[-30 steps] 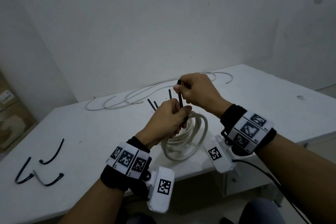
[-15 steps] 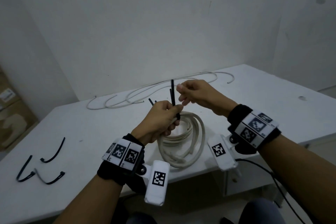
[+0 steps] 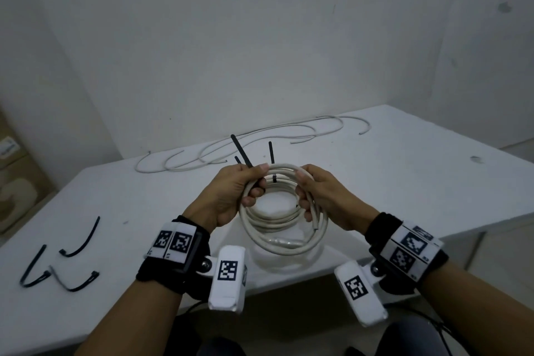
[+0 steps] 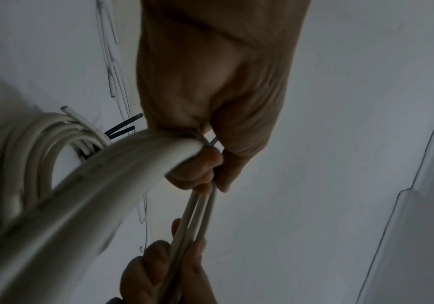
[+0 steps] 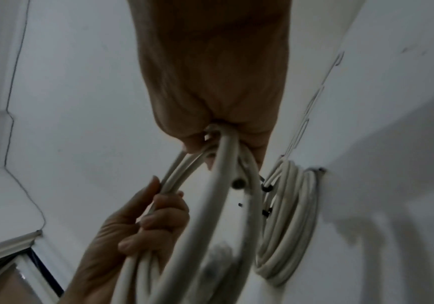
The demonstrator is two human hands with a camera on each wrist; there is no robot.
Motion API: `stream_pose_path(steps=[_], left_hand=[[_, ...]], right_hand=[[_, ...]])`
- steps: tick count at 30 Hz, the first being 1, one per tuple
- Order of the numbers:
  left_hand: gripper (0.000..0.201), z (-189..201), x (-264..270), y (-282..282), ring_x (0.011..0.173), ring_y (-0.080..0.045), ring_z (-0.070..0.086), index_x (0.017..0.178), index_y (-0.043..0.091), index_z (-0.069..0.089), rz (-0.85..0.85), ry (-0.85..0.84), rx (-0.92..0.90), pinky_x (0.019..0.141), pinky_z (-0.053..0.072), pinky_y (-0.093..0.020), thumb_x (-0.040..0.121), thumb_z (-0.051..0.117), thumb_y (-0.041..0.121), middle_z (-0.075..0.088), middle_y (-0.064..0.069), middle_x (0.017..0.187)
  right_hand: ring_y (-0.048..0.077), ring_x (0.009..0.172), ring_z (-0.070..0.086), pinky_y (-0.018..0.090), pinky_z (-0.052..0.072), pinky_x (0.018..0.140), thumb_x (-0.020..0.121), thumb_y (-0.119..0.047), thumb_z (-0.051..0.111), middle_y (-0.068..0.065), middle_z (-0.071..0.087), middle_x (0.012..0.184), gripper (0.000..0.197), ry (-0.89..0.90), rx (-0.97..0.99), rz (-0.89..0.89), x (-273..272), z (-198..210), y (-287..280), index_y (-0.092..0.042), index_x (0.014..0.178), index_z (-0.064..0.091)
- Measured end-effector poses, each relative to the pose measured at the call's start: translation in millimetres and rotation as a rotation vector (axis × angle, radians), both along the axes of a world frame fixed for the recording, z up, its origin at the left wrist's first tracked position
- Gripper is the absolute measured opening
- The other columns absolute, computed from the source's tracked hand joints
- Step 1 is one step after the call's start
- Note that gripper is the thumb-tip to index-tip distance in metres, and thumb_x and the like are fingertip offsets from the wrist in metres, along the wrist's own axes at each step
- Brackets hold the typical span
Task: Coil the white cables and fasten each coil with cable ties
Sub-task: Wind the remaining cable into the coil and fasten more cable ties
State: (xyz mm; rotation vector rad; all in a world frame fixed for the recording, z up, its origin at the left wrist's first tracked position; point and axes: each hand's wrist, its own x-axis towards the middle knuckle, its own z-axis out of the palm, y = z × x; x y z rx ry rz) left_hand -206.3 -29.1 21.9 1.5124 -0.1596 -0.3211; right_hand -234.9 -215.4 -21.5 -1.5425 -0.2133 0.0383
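Both hands hold one white cable coil (image 3: 284, 244) up over the white table (image 3: 404, 182). My left hand (image 3: 231, 193) grips its upper left, fingers curled through the ring. My right hand (image 3: 323, 193) grips the upper right strands. A black cable tie (image 3: 274, 179) wraps the top of the coil between the hands, its tail standing up. Two more black tails (image 3: 241, 150) rise behind the left hand. The right wrist view shows a second coil (image 5: 288, 216) with black ties lying flat on the table beneath; it also appears in the left wrist view (image 4: 10, 154).
Loose white cables (image 3: 231, 147) sprawl along the back of the table by the wall. Three spare black cable ties (image 3: 78, 243) lie at the table's left. A cardboard box (image 3: 14, 182) stands on the floor to the left. The table's front edge runs just under my wrists.
My right hand let go of the tie tail and took hold of the coil's right side. The coil came up and tipped towards me.
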Motion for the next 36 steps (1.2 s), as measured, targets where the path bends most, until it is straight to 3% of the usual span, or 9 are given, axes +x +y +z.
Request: stream_pose_path(steps=[4, 8, 12, 16, 19, 21, 26, 31, 36], left_hand=[[0.023, -1.4, -3.9, 3.2, 0.05, -0.012, 0.053, 0.095, -0.001, 0.058, 0.078, -0.062, -0.021, 0.039, 0.041, -0.019, 0.09, 0.063, 0.02, 0.06, -0.01, 0.07], [0.036, -7.4, -16.5, 4.5, 0.067, -0.022, 0.066, 0.109, 0.0, 0.059, 0.158, -0.129, 0.086, 0.054, 0.054, -0.028, 0.084, 0.071, 0.023, 0.068, -0.012, 0.085], [0.035, -27.6, -42.3, 1.9, 0.067, -0.025, 0.07, 0.105, 0.008, 0.055, 0.166, -0.191, 0.265, 0.054, 0.057, -0.031, 0.083, 0.073, 0.029, 0.07, -0.017, 0.085], [0.034, -40.5, -43.5, 0.2, 0.045, -0.022, 0.062, 0.103, 0.004, 0.053, 0.359, -0.289, 0.254, 0.038, 0.049, -0.028, 0.087, 0.068, 0.031, 0.064, -0.018, 0.065], [0.032, -43.6, -33.5, 4.0, 0.048, -0.023, 0.056, 0.101, 0.013, 0.049, 0.508, -0.305, 0.267, 0.036, 0.039, -0.025, 0.087, 0.067, 0.036, 0.063, -0.022, 0.073], [0.029, -45.7, -28.8, 6.5, 0.052, -0.025, 0.057, 0.094, 0.012, 0.05, 0.54, -0.312, 0.252, 0.039, 0.039, -0.026, 0.088, 0.066, 0.037, 0.063, -0.025, 0.079], [0.025, -40.6, -28.4, 1.9, 0.047, -0.022, 0.054, 0.091, 0.011, 0.051, 0.489, -0.298, 0.249, 0.038, 0.037, -0.025, 0.094, 0.058, 0.035, 0.061, -0.017, 0.067], [0.022, -33.6, -25.1, -17.0, 0.037, -0.012, 0.053, 0.096, 0.008, 0.058, 0.408, -0.331, 0.299, 0.035, 0.036, -0.02, 0.095, 0.055, 0.029, 0.065, -0.01, 0.065], [0.025, -27.8, -12.1, -44.9, 0.047, -0.017, 0.061, 0.09, 0.004, 0.062, 0.242, -0.327, 0.432, 0.043, 0.043, -0.023, 0.09, 0.062, 0.029, 0.067, -0.008, 0.066]], right_hand=[[0.009, 0.047, 0.034, 0.02, 0.031, 0.037, 0.101, -0.027, 0.043, 0.002, 0.038, 0.065, 0.019, 0.03, 0.108, -0.088, -0.3, 5.7, 12.9, -0.01, 0.095, 0.049], [0.007, 0.044, 0.034, 0.019, 0.029, 0.035, 0.101, -0.023, 0.044, 0.001, 0.038, 0.063, 0.017, 0.057, 0.138, -0.121, -0.1, 5.6, 15.5, -0.009, 0.094, 0.048], [0.007, 0.044, 0.033, 0.017, 0.029, 0.035, 0.101, -0.023, 0.044, 0.001, 0.037, 0.064, 0.015, 0.097, 0.24, -0.146, 1.6, 6.1, 10.4, -0.009, 0.094, 0.046], [0.009, 0.049, 0.04, 0.022, 0.038, 0.039, 0.1, -0.03, 0.045, 0.003, 0.041, 0.07, 0.02, 0.097, 0.253, -0.083, -4.2, 7.3, 16.4, -0.009, 0.099, 0.046], [0.015, 0.057, 0.05, 0.031, 0.049, 0.05, 0.097, -0.047, 0.038, 0.005, 0.048, 0.076, 0.034, 0.078, 0.129, -0.07, -11.4, 14.1, 21.9, -0.014, 0.099, 0.048], [0.018, 0.058, 0.057, 0.033, 0.052, 0.054, 0.098, -0.048, 0.031, 0.006, 0.054, 0.079, 0.037, 0.065, 0.002, -0.097, -15.8, 17.3, 21.0, -0.017, 0.101, 0.05], [0.029, 0.056, 0.056, 0.025, 0.044, 0.036, 0.101, -0.02, 0.038, 0.012, 0.055, 0.078, 0.015, -0.02, -0.207, -0.172, -18.4, 10.6, 14.7, -0.009, 0.107, 0.047], [0.024, 0.045, 0.048, 0.023, 0.036, 0.033, 0.093, -0.002, 0.041, 0.017, 0.047, 0.074, 0.006, -0.028, -0.251, -0.272, -6.7, 12.2, -9.5, 0.0, 0.095, 0.046], [0.018, 0.04, 0.044, 0.019, 0.029, 0.034, 0.092, 0.003, 0.039, 0.014, 0.043, 0.07, 0.01, 0.049, -0.219, -0.304, 9.1, 16.4, -45.4, -0.006, 0.089, 0.044]])
